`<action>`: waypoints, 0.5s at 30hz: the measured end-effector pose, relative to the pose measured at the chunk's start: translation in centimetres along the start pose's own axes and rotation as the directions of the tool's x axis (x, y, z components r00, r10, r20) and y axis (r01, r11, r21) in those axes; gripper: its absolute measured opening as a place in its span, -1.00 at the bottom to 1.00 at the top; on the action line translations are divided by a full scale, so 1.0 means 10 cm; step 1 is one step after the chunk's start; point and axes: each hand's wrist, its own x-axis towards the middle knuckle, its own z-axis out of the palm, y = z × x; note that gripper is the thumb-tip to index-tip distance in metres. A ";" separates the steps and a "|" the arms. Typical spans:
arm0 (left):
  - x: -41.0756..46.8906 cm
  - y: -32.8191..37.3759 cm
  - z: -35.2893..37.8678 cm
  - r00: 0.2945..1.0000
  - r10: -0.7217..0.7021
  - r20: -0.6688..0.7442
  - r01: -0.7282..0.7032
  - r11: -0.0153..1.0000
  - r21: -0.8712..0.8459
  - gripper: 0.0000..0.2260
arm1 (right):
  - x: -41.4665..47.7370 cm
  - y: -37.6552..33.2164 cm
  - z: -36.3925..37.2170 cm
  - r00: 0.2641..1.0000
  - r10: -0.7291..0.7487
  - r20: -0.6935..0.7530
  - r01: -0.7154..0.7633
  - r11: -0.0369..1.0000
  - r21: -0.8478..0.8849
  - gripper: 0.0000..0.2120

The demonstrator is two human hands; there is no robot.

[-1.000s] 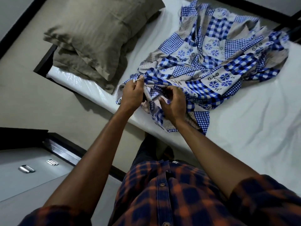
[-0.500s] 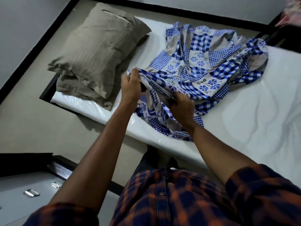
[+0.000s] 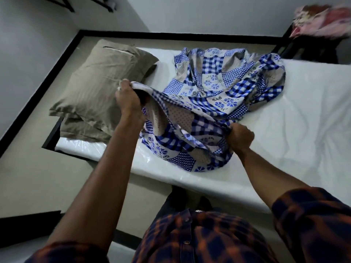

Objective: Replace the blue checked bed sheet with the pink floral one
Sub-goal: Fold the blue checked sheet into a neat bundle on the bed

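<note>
Now the left hand (image 3: 129, 99) and right hand (image 3: 240, 136), each gripping the blue checked sheet (image 3: 218, 92) by its hem, stand wider apart than before. Bare mattress (image 3: 303, 130) lies open rightward; pillows (image 3: 98, 86) crowd the left. Far right, blurred, is perhaps the pink floral sheet (image 3: 322, 19).

Home bedrm: mattress (image 3: 303, 118), pillows (image 3: 98, 88), tiled floor (image 3: 47, 177)

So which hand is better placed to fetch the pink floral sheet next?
Probably the right hand: it sits nearer the pink floral sheet at the far right, while the left hand is over by the pillows. Both grip the blue checked sheet, so either must let go first.
</note>
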 end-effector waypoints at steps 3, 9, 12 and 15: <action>0.14 0.10 -0.01 0.999 0.006 -0.050 -0.009 0.999 -0.046 -0.74 | -0.11 0.43 -0.10 0.984 0.176 0.027 -0.177 0.984 0.029 -0.86; 0.39 0.14 -0.03 0.990 0.030 -0.135 -0.028 0.999 0.017 -0.73 | -0.53 0.81 0.02 0.874 0.437 0.212 -0.483 0.832 0.273 -0.77; 0.52 0.16 -0.06 0.977 0.111 -0.182 -0.085 0.985 0.147 -0.73 | -0.69 0.89 0.15 0.695 0.479 0.536 -0.718 0.429 0.548 -0.72; 0.78 0.09 -0.18 0.960 0.168 -0.224 -0.104 0.957 0.271 -0.76 | -0.87 0.92 0.02 0.564 0.169 0.809 -0.817 0.255 0.516 -0.81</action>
